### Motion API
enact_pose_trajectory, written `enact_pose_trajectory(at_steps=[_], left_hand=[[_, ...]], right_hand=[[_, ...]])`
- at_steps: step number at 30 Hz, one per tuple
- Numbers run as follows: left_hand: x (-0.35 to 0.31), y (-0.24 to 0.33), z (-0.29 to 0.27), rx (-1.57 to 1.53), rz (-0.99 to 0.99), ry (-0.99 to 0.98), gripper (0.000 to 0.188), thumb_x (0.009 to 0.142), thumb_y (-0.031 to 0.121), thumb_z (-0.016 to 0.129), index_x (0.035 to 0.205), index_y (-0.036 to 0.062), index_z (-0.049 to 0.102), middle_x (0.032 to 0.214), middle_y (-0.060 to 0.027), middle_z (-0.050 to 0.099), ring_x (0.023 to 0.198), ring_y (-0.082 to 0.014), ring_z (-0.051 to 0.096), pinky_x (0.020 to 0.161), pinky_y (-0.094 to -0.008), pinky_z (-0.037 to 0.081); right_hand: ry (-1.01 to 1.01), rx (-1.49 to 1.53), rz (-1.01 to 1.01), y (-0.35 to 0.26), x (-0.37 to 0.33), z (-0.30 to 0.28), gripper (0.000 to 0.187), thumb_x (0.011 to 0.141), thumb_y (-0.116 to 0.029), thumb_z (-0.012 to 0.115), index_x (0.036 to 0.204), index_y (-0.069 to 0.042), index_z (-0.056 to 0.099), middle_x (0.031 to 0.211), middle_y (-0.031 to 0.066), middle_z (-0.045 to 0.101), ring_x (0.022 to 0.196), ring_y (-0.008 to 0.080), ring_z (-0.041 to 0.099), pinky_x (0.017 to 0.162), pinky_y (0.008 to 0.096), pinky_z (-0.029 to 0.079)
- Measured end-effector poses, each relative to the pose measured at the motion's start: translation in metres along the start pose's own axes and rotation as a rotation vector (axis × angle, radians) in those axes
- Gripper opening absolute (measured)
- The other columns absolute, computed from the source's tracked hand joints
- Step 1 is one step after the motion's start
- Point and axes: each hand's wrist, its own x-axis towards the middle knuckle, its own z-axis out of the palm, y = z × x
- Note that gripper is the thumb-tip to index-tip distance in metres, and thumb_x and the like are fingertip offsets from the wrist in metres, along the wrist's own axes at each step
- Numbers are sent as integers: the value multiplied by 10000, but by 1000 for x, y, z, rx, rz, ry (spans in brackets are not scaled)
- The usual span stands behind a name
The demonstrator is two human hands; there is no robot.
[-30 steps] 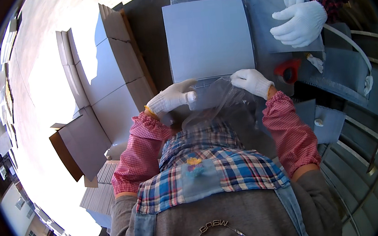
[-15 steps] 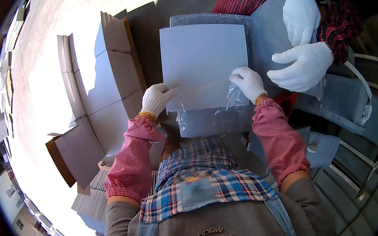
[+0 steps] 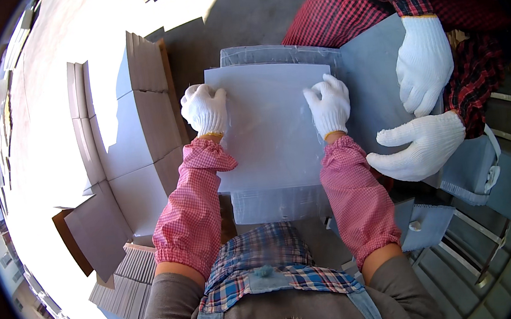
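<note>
A flat pale grey board (image 3: 268, 127) lies in front of me on a clear-wrapped stack (image 3: 281, 203), whose edges show beyond it at top and bottom. A thin clear plastic film makes the board's face look hazy. At the board's upper left edge, my left hand (image 3: 204, 109), in a white knit glove, has its fingers curled in. Close to the upper right edge, my gloved right hand (image 3: 329, 104) is closed in a similar way. Both appear to grip the film's edge, though the fingers partly hide it.
A co-worker's white-gloved hands (image 3: 424, 63) are at the right, over another grey sheet (image 3: 374, 80). Stacked cartons or boards (image 3: 123, 129) rise at my left, with flat sheets (image 3: 123, 286) below. Metal racks (image 3: 470, 243) stand at lower right.
Both my hands have moved away from me, from the board's near part to its far corners, drawing the film over it. The co-worker's hands stay at the right.
</note>
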Motion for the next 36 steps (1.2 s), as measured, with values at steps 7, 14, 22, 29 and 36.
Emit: enact_pose_trajectory(at_steps=[7,14,22,29,36], left_hand=[[-10,-32,43,-43,211,308,209,952,223,723,1028,29,745,1326,-172,657,1224,-375,583,1022,-521,529],[-2,-29,47,-78,335,396,82,891,105,735,931,40,703,1167,-125,698,1087,-370,641,932,-487,525],[8,-25,49,-113,296,386,103,874,92,740,947,33,696,1157,-132,702,1055,-375,646,905,-490,534],[-20,-14,27,49,724,619,412,792,78,778,1174,72,625,1252,-153,626,1158,-381,608,970,-514,506],[-37,-20,2,188,837,-11,620,848,350,773,1357,56,572,1417,-177,531,1366,-386,464,1150,-544,376]], right_hand=[[232,-106,105,-12,2,-20,583,868,-293,803,1361,-84,572,1449,227,551,1322,438,515,1100,542,451],[-164,206,-445,-104,-58,-21,471,907,-275,759,1335,-120,639,1395,150,597,1320,391,532,1110,527,440],[-58,-7,-458,-45,10,21,533,878,-367,752,1342,-130,637,1406,160,586,1303,406,507,1126,574,380],[-65,-74,-481,-30,37,15,534,886,-397,742,1344,-144,635,1404,141,593,1299,395,511,1112,592,380],[-48,-144,-530,-22,41,16,533,920,-426,701,1363,-139,633,1417,160,587,1300,400,512,1086,586,402]])
